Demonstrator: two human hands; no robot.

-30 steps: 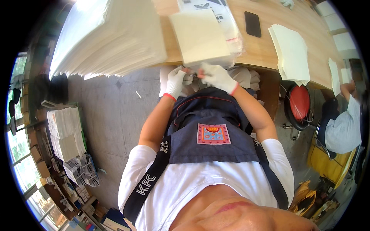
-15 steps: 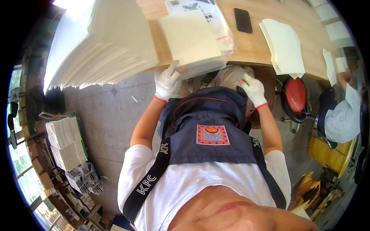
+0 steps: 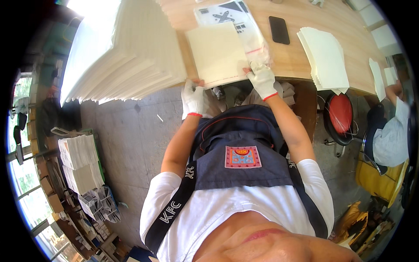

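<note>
A cream sheet or thin stack of sheets in a clear plastic bag [image 3: 218,52] lies at the table's near edge; a red line runs along the bag's near end. My left hand [image 3: 193,97], in a white fingerless-tipped glove with a red cuff, pinches the bag's near left corner. At its near right corner, my gloved right hand [image 3: 262,81] grips with thumb and fingers. Beyond and partly beneath it lie printed clear plastic bags [image 3: 257,41], next to my right fingers.
A tall stack of white sheets [image 3: 135,56] stands left on the wooden table [image 3: 301,65]. A black phone [image 3: 279,30] and a fanned pile of cream sheets [image 3: 324,56] lie right. A red-seated stool [image 3: 340,113] and another person [image 3: 390,135] are at the right.
My right hand has risen from my lap to the bag's right corner. My left hand has shifted to its left corner, and the bag's near end, which hung over the edge, is drawn up.
</note>
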